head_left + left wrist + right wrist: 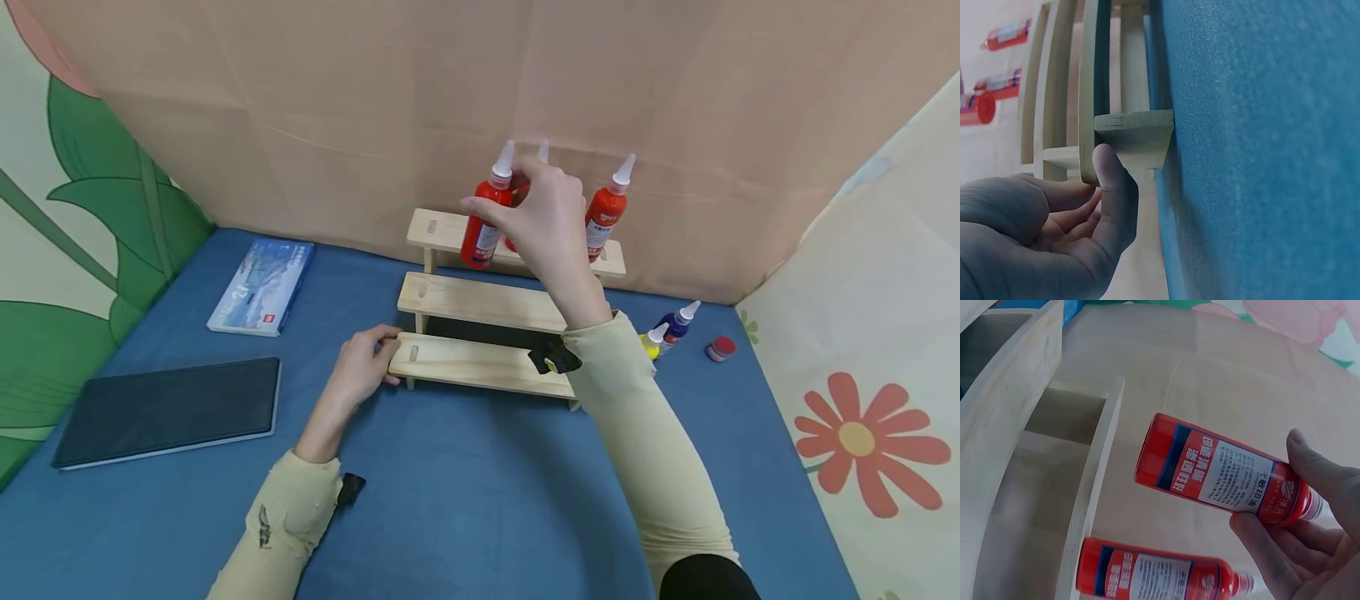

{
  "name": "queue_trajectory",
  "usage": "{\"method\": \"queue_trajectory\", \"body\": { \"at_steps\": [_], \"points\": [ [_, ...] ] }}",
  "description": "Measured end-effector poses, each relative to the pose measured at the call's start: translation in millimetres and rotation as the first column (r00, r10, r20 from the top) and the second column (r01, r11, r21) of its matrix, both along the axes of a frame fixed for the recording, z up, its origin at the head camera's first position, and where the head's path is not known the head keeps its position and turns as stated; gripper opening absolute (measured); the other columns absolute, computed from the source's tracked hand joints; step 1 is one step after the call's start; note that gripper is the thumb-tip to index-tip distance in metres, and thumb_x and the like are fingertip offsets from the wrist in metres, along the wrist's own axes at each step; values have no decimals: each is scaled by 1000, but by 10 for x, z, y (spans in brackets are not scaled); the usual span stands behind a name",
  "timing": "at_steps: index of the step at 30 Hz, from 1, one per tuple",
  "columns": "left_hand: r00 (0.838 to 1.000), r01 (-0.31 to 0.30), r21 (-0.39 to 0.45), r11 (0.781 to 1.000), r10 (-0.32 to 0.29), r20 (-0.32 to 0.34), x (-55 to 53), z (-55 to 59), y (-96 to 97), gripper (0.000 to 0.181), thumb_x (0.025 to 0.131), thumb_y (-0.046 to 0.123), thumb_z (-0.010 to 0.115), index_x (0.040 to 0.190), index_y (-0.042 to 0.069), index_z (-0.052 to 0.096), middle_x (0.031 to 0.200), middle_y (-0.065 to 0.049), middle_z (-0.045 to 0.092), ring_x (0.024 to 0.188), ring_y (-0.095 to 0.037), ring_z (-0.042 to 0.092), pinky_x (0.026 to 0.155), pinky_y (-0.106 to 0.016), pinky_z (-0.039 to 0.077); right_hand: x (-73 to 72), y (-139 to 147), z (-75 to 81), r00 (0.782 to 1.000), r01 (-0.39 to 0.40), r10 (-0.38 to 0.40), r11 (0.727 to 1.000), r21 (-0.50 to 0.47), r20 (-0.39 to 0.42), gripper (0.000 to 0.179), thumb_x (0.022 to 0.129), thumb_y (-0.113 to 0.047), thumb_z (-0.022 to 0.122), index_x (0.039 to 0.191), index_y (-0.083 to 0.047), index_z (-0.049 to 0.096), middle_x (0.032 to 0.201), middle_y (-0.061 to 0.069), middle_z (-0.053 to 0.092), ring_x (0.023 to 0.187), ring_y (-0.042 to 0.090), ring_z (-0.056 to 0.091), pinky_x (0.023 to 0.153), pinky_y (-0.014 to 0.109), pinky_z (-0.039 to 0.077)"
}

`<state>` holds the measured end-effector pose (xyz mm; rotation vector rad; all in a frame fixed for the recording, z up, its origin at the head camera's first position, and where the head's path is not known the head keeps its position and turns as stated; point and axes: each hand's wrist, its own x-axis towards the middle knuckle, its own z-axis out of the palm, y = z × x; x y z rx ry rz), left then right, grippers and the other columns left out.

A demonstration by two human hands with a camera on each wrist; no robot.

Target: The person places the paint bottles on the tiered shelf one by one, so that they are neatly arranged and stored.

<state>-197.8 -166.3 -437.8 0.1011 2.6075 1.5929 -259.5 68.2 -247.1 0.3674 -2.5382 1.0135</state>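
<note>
In the head view my right hand [553,225] pinches a red ink bottle [487,229] with a white pointed nozzle near its neck. The right wrist view shows this red bottle [1216,469] tilted, its base apart from the top board of the rack. Two more red bottles stand on that board: the right one [603,215] is plain to see, the other mostly hidden behind my hand. My left hand [358,367] grips the left end of the lowest step of a three-step wooden rack [480,362]. Thumb and fingers pinch the board end [1088,156] in the left wrist view.
Right of the rack are a yellow bottle [651,343], a dark blue bottle [675,327] and a small red-lidded jar [721,348]. On the left lie a boxed item [261,287] and a dark tablet [168,412]. A beige cloth [337,125] hangs behind the rack.
</note>
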Motion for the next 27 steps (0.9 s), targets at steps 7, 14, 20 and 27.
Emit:
{"method": "queue_trajectory", "body": {
  "at_steps": [7,14,20,27],
  "points": [
    [1000,-12,-10,1000,12,4,1,10,17,36,112,1,51,143,-16,57,121,-34,63,63,-31,74,61,-42,66,-66,-129,25,999,26,-25,998,59,-22,50,92,-39,88,123,-3,74,113,11,77,98,24,69,82,32,60],
    [1000,-18,-15,1000,18,-10,0,7,19,35,112,1,52,142,-15,58,119,-33,64,62,-31,74,61,-42,66,-177,-249,52,999,48,-46,993,105,-21,52,94,-44,85,124,-3,73,115,9,77,99,22,70,83,30,60],
    [1000,-13,-9,1000,13,0,6,5,43,36,112,1,51,144,-15,57,121,-33,64,65,-35,75,62,-42,66,-290,-342,52,998,65,-64,987,147,-9,53,94,-46,84,125,-5,72,117,8,77,100,20,72,86,26,59],
    [1000,-14,-4,1000,14,3,30,8,66,35,112,0,51,142,-16,58,119,-33,64,64,-33,75,61,-42,66,-391,-412,-9,998,57,-58,988,147,4,52,94,-46,84,122,-4,71,115,8,77,102,21,74,84,23,61]
  ]
}}
